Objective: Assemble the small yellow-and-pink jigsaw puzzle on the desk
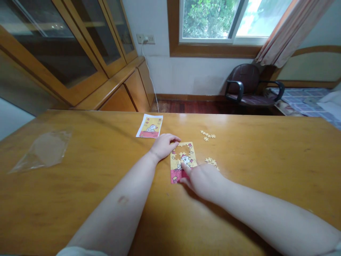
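Note:
A small jigsaw puzzle (175, 173) in yellow and pink, with a white cartoon animal, lies flat on the wooden table. Its upper middle is a gap where the tabletop shows. My left hand (163, 145) rests at its upper left edge, fingers stretched out and touching the rim. Over the lower right part is my right hand (206, 180), its index finger pressed onto the picture and its thumb apart near the bottom edge. Nothing shows in either hand, though the right hand's other fingers are hidden. Loose puzzle pieces (211, 161) lie just beyond the right hand.
More loose pieces (207, 135) are farther back on the table (266, 153). A printed reference picture (150, 127) lies behind my left hand. At the far left is a clear plastic bag (46, 149). Beyond the table stand a glass-door cabinet (112, 76) and an armchair (246, 85).

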Motion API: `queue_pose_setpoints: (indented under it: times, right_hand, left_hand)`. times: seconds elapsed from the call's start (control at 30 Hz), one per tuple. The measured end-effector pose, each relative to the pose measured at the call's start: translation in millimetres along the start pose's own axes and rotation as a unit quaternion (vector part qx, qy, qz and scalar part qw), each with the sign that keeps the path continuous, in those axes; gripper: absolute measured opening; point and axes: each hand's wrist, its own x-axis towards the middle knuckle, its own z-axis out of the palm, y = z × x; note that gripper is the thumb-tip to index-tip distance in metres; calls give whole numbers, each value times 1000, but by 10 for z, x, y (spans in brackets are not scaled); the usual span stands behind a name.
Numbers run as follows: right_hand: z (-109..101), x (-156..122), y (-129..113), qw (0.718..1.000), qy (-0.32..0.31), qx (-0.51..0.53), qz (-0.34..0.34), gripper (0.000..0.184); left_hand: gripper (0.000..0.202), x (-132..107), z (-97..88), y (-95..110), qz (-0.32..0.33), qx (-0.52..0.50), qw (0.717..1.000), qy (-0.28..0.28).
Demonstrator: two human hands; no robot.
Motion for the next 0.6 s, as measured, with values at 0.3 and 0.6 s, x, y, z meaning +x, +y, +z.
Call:
queue_pose_setpoints:
  times: [0.3,0.6]
  right_hand:
    - [-94,26,-34,999,-9,27,24,62]
    - [-74,56,-39,999,7,42,18,61]
  left_hand:
    - [24,6,-3,13,-2,6,1000,-1]
    - [24,7,4,-2,1,8,1000,3]
